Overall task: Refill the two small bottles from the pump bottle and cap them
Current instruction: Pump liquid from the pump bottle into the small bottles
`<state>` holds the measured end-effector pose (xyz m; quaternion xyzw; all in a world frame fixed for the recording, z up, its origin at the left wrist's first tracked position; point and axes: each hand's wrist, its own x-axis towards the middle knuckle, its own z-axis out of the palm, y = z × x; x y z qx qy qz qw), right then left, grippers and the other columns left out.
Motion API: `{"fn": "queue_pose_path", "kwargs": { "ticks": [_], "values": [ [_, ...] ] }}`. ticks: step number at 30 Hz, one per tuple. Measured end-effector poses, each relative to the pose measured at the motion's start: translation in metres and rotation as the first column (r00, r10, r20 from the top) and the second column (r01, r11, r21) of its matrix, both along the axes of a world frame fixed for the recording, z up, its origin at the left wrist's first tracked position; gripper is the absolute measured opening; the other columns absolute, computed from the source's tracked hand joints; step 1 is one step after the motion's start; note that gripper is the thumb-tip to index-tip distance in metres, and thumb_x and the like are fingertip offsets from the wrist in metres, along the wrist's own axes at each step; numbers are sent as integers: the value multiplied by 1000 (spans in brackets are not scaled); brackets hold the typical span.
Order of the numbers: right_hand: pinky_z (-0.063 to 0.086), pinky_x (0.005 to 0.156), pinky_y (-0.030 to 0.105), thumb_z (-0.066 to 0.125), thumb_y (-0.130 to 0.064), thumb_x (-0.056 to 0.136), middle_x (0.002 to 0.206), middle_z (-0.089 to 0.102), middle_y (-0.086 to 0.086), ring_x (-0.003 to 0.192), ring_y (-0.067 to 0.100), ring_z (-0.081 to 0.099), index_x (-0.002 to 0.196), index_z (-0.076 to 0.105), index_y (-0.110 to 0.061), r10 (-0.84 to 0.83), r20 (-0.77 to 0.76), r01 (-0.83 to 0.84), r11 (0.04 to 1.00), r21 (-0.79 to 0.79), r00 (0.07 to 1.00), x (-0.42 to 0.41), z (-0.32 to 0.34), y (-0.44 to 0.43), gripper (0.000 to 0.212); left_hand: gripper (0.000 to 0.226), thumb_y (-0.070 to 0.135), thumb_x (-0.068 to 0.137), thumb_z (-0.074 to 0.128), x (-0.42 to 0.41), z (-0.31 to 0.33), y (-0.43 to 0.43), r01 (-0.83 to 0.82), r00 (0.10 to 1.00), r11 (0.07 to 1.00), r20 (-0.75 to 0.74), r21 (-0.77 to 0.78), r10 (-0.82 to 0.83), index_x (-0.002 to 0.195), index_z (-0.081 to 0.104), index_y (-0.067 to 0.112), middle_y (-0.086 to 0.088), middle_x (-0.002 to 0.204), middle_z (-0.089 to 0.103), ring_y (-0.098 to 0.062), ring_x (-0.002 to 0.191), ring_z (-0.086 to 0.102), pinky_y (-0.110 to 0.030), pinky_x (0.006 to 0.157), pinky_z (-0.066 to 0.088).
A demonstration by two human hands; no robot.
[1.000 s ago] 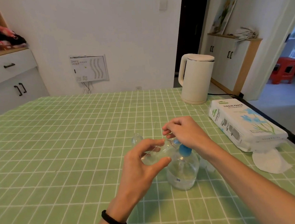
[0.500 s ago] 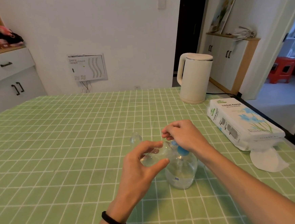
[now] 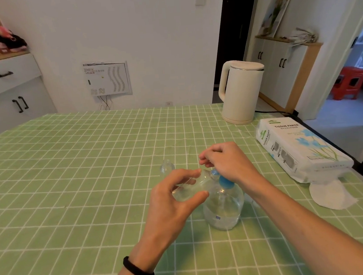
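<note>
A clear pump bottle (image 3: 224, 207) with a blue pump head stands on the green checked tablecloth (image 3: 81, 177). My left hand (image 3: 172, 201) grips a small clear bottle (image 3: 191, 187), tilted with its mouth up against the blue nozzle. My right hand (image 3: 223, 162) sits on top of the pump head with its fingers curled over it. A second small clear bottle (image 3: 167, 167) stands upright just behind my left hand. Whether a cap lies near the pump bottle's right side is hard to tell.
A cream electric kettle (image 3: 241, 91) stands at the table's back right, its cord running off the edge. A pack of tissue paper (image 3: 296, 147) lies along the right edge with a loose tissue (image 3: 330, 195) in front of it.
Both hands stay at the pump head with the small bottle against the nozzle. The right hand's fingers have shifted slightly on the pump; the view has moved a little.
</note>
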<state>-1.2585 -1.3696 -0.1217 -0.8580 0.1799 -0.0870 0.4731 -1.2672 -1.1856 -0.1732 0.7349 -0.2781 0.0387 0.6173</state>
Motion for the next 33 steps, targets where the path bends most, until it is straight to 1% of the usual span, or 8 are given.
{"fn": "queue_pose_path", "kwargs": {
  "ticks": [3,9,15,19,22,25,29,33],
  "values": [
    [62,101,42,60,-19,106,91,81,-11,97,14,77,82,78,-29,-7,-16,7,1000,-8,1000,-1,-3,0,32,41,15,79,91,-1,-3,-1,8,1000,1000,-10,-9,-8,113,77,31,15,108,79,-11,106,74,-22,97,55],
    [63,99,47,61,-20,105,96,82,-8,98,27,79,96,85,-14,-26,-28,26,999,-23,999,-5,1,2,26,40,14,78,92,-3,0,0,7,1000,1000,-20,-8,-7,112,77,29,16,107,79,-9,104,74,-21,96,55],
    [62,97,38,61,-26,106,100,83,-8,100,9,76,101,81,-19,-6,28,6,1000,4,1000,-3,12,3,22,39,18,78,92,-2,10,1,-2,1000,1000,17,11,2,112,77,32,20,108,78,-8,102,73,-15,90,52],
    [59,101,37,61,-23,107,102,83,-6,107,14,76,100,82,-17,-5,36,2,997,74,999,-4,10,4,23,40,19,78,92,-2,8,1,-2,1000,1000,12,4,2,112,77,33,20,109,78,-9,103,73,-14,90,51],
    [59,97,31,57,-14,109,100,83,-3,105,14,77,99,82,-16,1,38,-4,997,79,999,-4,8,3,27,40,18,79,92,-1,4,0,3,1000,1000,4,-8,-3,113,77,32,19,108,78,-10,104,73,-18,93,54],
    [60,98,31,54,-8,108,98,83,-1,104,16,78,93,80,-19,10,20,-11,998,69,1000,-5,4,3,32,41,15,79,92,-1,0,0,1,1000,1000,-3,1,-1,113,77,31,18,107,79,-9,104,73,-20,96,55],
    [60,95,29,55,-11,109,94,82,-4,102,15,78,86,77,-26,13,19,-14,999,34,1000,-6,1,3,35,40,15,79,91,-2,-1,0,4,1000,1000,-5,1,-4,113,77,32,19,108,79,-9,105,74,-21,97,55],
    [61,95,31,56,-12,108,94,82,-3,103,17,78,87,77,-25,10,12,-10,999,42,1000,-8,4,5,33,40,17,79,91,-3,1,0,-2,1000,1000,1,14,2,113,77,32,19,108,79,-9,105,74,-23,97,55]
  ]
}}
